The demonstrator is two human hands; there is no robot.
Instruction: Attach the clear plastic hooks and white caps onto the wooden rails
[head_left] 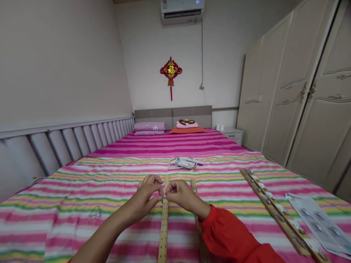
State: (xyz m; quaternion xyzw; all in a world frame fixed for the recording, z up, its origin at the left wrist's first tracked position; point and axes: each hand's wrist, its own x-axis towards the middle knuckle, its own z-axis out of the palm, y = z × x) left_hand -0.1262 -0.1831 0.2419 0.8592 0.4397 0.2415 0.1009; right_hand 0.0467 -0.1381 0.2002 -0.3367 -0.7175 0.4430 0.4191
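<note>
A narrow pale wooden strip with holes lies lengthwise on the striped bed sheet in front of me. Over its far part, my left hand curls its thumb and fingers together at the strip's left side. Close against it from the right, my right hand pinches thumb and forefinger. Whatever sits between the fingertips is too small to make out. A second wooden strip lies just right of the first, partly covered by my right hand and red sleeve.
Farther up the bed is a pile of clear packages. To the right lie wooden strips carrying small shiny pieces, beside a blister pack. A thin, tangled transparent item rests at left. A padded rail borders the left side.
</note>
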